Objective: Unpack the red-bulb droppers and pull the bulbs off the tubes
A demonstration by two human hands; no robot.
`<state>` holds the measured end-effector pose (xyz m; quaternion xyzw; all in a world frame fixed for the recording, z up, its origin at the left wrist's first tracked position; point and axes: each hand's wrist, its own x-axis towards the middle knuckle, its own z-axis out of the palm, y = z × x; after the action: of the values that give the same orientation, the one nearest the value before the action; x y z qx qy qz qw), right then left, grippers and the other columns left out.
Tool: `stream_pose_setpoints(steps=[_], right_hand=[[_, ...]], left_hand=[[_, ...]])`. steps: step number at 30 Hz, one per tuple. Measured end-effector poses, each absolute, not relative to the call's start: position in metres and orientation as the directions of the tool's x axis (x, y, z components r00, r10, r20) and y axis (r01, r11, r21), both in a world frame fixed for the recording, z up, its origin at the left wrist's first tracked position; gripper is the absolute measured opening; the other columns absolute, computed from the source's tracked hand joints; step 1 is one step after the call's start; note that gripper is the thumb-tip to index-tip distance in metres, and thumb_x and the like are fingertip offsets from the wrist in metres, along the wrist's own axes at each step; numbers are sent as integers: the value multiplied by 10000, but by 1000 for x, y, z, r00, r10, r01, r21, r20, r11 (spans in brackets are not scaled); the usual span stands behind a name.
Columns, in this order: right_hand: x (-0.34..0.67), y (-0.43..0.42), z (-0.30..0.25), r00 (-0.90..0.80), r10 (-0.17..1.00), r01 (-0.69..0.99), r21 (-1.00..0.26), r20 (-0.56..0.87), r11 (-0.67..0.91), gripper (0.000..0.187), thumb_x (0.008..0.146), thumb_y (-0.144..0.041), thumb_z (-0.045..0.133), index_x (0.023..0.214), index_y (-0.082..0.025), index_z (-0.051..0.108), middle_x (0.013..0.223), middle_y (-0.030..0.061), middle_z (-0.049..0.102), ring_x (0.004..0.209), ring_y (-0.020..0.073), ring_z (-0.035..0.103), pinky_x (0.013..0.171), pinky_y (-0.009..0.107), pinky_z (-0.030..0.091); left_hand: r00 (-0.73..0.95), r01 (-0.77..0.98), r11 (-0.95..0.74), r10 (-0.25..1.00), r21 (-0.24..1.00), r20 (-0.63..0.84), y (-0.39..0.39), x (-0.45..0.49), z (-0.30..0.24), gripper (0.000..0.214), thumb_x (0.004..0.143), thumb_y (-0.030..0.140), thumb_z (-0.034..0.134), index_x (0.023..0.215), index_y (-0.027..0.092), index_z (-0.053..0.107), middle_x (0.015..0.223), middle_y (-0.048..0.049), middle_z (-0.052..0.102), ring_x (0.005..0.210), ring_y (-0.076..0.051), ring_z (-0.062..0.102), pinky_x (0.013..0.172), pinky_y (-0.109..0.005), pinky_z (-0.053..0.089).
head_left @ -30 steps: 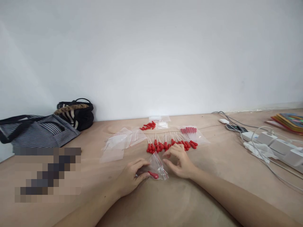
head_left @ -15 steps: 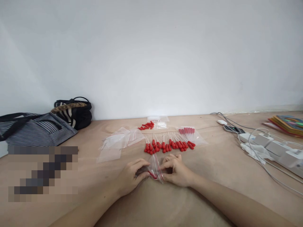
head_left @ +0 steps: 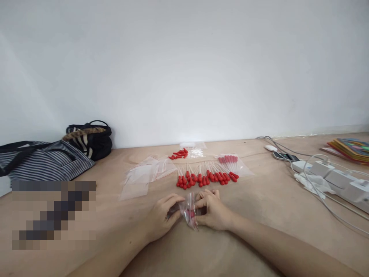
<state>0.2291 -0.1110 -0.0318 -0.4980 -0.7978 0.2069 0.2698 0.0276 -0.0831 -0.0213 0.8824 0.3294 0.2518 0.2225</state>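
Observation:
Between my two hands is a small clear zip bag [head_left: 189, 206] with something red inside, partly hidden by fingers and creases. My left hand [head_left: 164, 215] pinches the bag's left side. On its other side, my right hand [head_left: 213, 211] grips it with thumb and curled fingers. Just beyond lies a row of thin white sticks with red bulb-like heads [head_left: 204, 180], heads toward me. A clear bag of red-headed sticks [head_left: 230, 159] lies at the row's right end. Flat zip bags [head_left: 138, 175] overlap in a pile to the left.
Small loose red pieces [head_left: 178, 154] and a clear bag of white sticks [head_left: 197, 151] lie near the wall. On the left are a striped bag [head_left: 52, 159] and a black bag [head_left: 99, 142]. A power strip [head_left: 340, 181] with cables, a phone-like device [head_left: 285, 156] and booklets [head_left: 350, 150] occupy the right.
The bag has turned and creased between my fingers, and its red content now shows nearer my right thumb. Both hands stay almost in place.

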Motion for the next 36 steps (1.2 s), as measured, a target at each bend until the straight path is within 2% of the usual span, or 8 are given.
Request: stream_pose_setpoints(steps=[6, 11, 15, 17, 22, 26, 30, 36], right_hand=[[229, -114, -26, -309, 905, 679, -598, 293, 425, 73, 747, -302, 608, 731, -249, 656, 830, -1, 571, 846, 161, 500, 776, 354, 283], [263, -101, -21, -214, 882, 476, -744, 420, 469, 205, 824, -352, 483, 818, -198, 618, 828, 34, 625, 799, 155, 558, 752, 315, 394], [290, -82, -25, 65, 928, 215, -913, 367, 346, 331, 773, -486, 502, 859, -176, 579, 740, 30, 629, 691, 153, 578, 624, 277, 447], [295, -74, -26, 213, 908, 193, -926, 361, 324, 371, 738, -508, 533, 876, -167, 579, 734, 34, 631, 672, 156, 579, 603, 277, 449], [286, -63, -22, 284, 772, 428, -796, 568, 428, 318, 768, -455, 515, 887, -174, 608, 821, 53, 649, 763, 170, 577, 688, 298, 440], [272, -55, -23, 179, 696, 672, -603, 695, 429, 233, 801, -383, 501, 886, -206, 626, 833, 35, 658, 787, 165, 564, 772, 323, 389], [255, -48, -30, 42, 745, 856, -409, 666, 318, 182, 816, -335, 499, 844, -226, 643, 778, 22, 660, 789, 170, 541, 814, 352, 296], [244, -43, -37, -39, 781, 929, -265, 623, 257, 193, 811, -348, 498, 847, -229, 646, 885, 43, 618, 877, 199, 488, 807, 367, 249]], left_hand=[[668, 482, -684, 691, 547, 275, -81, 24, -21, 277, 795, 223, 514, 1072, 217, 521, 1051, -50, 583, 929, -181, 561, 816, -299, 453], [631, 556, -631, 744, 541, 220, -83, 17, -18, 415, 757, 272, 556, 1159, 239, 460, 1144, -59, 555, 1034, -223, 522, 880, -354, 421], [490, 718, -453, 868, 528, 78, -82, 8, -6, 618, 598, 402, 689, 1137, 219, 448, 1137, -81, 541, 1036, -285, 506, 848, -405, 423], [433, 782, -379, 901, 494, 6, -79, 1, 0, 703, 463, 436, 755, 1063, 202, 473, 1080, -81, 547, 993, -305, 510, 798, -401, 435], [369, 818, -327, 929, 473, 6, -67, -20, 8, 578, 475, 395, 729, 959, 201, 480, 963, -49, 536, 848, -251, 533, 687, -324, 439], [351, 772, -234, 932, 591, -90, -63, -26, 9, 484, 473, 255, 690, 888, 211, 445, 812, 25, 496, 644, -145, 508, 547, -232, 412], [373, 714, -155, 910, 683, -183, -62, -22, 11, 347, 505, 209, 630, 784, 193, 423, 636, 84, 393, 518, -83, 410, 488, -187, 352], [355, 713, -242, 934, 659, -40, -58, -27, 10, 352, 505, 214, 654, 831, 185, 526, 756, 45, 452, 637, -118, 457, 587, -224, 398]])
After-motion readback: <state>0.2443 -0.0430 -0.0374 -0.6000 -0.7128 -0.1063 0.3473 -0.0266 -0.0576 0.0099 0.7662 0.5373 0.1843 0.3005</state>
